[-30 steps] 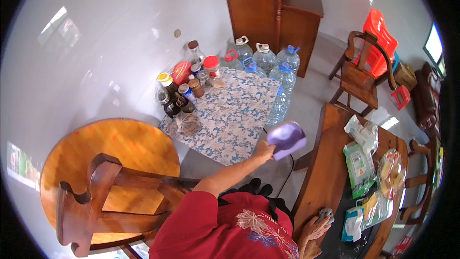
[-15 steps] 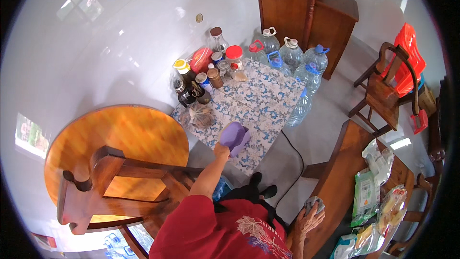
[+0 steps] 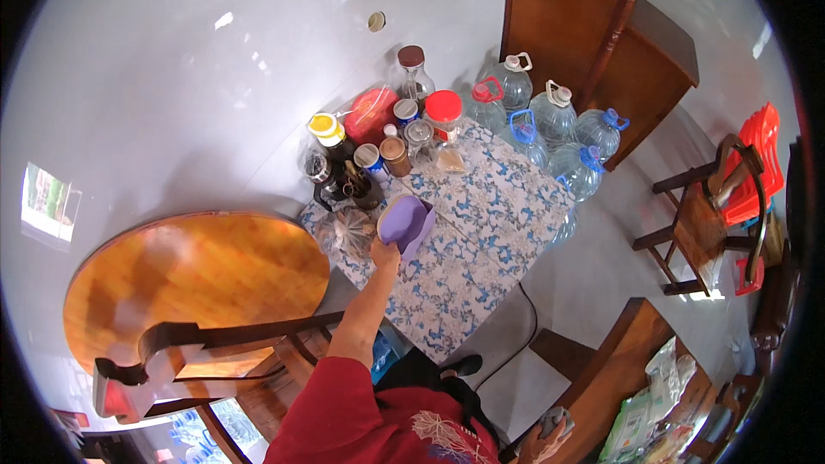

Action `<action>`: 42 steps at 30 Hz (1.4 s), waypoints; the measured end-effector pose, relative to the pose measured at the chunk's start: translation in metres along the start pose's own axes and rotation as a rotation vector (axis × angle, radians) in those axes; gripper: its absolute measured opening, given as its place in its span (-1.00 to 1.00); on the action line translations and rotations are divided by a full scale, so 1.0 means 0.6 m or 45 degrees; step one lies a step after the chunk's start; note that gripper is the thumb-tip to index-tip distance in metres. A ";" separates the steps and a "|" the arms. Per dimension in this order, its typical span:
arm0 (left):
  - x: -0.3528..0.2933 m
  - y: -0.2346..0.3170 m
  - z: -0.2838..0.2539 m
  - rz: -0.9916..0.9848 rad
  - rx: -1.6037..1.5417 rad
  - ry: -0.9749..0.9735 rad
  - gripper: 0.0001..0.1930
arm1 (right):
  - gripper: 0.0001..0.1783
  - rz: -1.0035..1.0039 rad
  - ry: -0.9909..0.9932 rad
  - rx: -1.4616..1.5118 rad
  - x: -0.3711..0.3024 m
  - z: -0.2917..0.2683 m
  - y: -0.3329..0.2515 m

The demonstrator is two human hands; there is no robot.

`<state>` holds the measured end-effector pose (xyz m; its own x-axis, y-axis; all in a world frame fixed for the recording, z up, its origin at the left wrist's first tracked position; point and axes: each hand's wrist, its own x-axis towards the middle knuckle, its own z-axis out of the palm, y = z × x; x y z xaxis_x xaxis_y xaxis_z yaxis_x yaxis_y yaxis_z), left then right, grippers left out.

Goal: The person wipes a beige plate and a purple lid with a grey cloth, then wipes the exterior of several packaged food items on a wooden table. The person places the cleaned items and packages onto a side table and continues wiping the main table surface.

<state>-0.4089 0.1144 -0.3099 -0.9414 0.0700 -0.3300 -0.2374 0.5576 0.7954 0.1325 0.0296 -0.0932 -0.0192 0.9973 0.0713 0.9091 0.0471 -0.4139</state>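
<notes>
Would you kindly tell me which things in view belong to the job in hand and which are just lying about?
Apparently in use: purple tub, in the left hand; grey cloth, in the right hand.

Apparently lying about: big bottles, red-lidded jar, round tabletop, wooden chair.

Large clear plastic bottles [image 3: 554,120] with white, red and blue handles stand clustered near a brown wooden cabinet [image 3: 567,17]. Right side: wooden armchair [image 3: 698,236] on the grey floor [image 3: 601,241], bright red plastic furniture [image 3: 760,167] just behind it. Left side: round orange-brown wooden top [image 3: 198,266] beside the pale glossy wall [image 3: 215,77], partly hidden by a dark wooden chair back [image 3: 159,344].
</notes>
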 end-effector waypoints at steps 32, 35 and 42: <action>0.115 0.047 0.084 -0.002 -0.174 0.174 -0.66 | -0.22 0.342 -0.142 -0.319 -0.039 0.047 0.063; 0.099 0.050 0.088 -0.202 -0.454 0.231 -0.60 | -0.24 0.323 -0.117 -0.288 -0.037 0.048 0.053; 0.141 0.006 0.066 -0.800 -1.026 -0.580 -0.80 | -0.33 0.481 -0.063 -0.150 -0.002 0.027 0.001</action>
<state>-0.4797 0.1553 -0.3550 -0.4629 0.3531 -0.8131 -0.8815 -0.0870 0.4641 0.1265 0.0296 -0.1085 0.3083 0.9448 -0.1110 0.8973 -0.3276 -0.2958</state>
